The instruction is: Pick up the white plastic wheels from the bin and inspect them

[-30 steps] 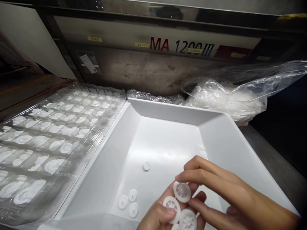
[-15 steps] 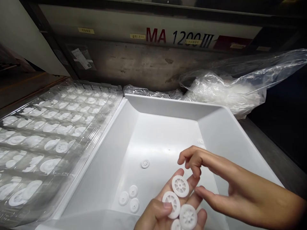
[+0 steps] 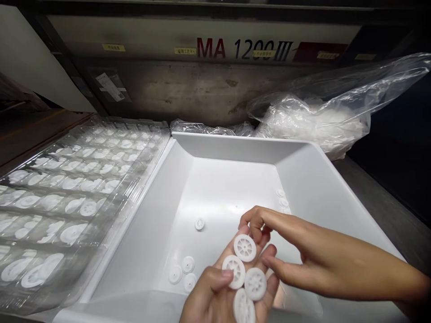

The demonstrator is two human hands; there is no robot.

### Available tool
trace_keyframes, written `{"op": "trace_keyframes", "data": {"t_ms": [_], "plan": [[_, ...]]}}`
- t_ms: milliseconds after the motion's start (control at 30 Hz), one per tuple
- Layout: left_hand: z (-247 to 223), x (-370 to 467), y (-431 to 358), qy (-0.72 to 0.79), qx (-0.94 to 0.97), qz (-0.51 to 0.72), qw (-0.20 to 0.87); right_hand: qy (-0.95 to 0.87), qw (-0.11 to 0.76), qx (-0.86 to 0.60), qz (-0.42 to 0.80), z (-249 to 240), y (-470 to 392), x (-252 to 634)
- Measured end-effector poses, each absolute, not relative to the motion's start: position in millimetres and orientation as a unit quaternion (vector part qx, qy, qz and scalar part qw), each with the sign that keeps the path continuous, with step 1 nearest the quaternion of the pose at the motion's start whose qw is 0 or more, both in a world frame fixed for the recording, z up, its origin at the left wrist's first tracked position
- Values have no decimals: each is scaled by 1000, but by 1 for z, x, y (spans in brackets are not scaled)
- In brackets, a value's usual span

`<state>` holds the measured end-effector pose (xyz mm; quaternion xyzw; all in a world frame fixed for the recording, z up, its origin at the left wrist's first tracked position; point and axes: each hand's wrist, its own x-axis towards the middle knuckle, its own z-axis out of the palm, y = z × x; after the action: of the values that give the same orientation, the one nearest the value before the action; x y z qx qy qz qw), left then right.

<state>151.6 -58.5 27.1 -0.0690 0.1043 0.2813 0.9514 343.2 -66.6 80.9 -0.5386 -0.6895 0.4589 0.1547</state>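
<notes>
Several white spoked gears rest on my left hand, palm up over the white bin; its thumb presses on one of them. My right hand reaches in from the right, its curled fingers at the left fingertips, with the thumb apart from the index finger and no gear seen in it. On the bin floor lie three small white discs at the lower left, one small gear near the middle and a few more discs by the right wall.
Left of the bin stands a clear compartment tray filled with white parts. Behind the bin are a clear plastic bag of white material and a machine panel marked MA 1200 III.
Both hands have shifted slightly left and up in view. The right fingers have come closer to the left fingertips. More of the lowest gear and of the discs by the right wall shows.
</notes>
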Motion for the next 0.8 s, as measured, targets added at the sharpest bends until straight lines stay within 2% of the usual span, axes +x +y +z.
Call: {"op": "trace_keyframes", "data": {"t_ms": [267, 467, 800], "plan": [[43, 155, -58, 195, -50, 305, 931, -707, 153, -537, 434, 75, -60, 339], [35, 157, -59, 173, 16, 320, 932, -719, 185, -502, 444, 65, -59, 344], [41, 154, -63, 185, 47, 327, 926, -722, 163, -514, 433, 55, -50, 351]]}}
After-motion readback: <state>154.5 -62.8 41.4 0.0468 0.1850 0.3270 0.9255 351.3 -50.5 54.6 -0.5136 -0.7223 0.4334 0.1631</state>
